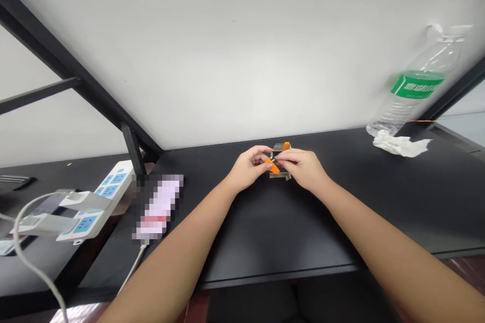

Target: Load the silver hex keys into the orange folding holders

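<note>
Now, your left hand (246, 169) clamps the orange piece (272, 166) over the counter (280, 232); I can't tell whether your right hand (306, 167) grips anything. A slack left pinch could drop the piece by the metal rods (279, 176).

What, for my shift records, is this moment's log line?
left hand: holding orange piece; right hand: fingertips beside it; bent metal rods: close by
</note>
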Available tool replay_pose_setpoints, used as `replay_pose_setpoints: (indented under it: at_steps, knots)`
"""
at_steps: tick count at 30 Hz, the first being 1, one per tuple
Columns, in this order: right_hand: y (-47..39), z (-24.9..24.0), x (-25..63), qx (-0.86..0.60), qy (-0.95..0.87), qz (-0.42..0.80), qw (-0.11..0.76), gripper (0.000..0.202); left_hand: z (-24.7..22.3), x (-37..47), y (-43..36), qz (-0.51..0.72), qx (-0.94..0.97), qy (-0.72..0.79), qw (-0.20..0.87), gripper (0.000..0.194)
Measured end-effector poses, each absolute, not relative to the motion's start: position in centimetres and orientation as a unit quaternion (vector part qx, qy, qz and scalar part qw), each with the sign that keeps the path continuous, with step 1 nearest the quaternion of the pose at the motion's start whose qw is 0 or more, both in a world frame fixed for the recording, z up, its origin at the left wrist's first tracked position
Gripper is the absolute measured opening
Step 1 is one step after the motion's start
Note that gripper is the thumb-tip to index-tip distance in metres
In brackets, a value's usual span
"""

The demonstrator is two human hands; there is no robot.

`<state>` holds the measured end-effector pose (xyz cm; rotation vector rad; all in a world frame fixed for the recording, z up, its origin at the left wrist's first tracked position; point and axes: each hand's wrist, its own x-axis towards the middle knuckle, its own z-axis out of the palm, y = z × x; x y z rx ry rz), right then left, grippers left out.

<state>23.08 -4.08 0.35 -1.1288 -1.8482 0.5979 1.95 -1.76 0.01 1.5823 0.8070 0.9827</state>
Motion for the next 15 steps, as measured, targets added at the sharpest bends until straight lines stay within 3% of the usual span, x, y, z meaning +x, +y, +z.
replay_pose_setpoints:
  at_steps: [6, 15]
  knots:
    - [-3.8, 0.8, 24.5, -0.487, -0.78, 0.195, 0.342, 0.029, -0.5, 1.7, -1.4, 0.399, 0.683, 0.376, 0.483, 0.039]
    - [-2.9, 0.3, 26.1, -0.539, -0.806, 0.171, 0.173, 0.009, -1.3, 1.6, -0.9, 0.398, 0.699, 0.406, 0.433, 0.035]
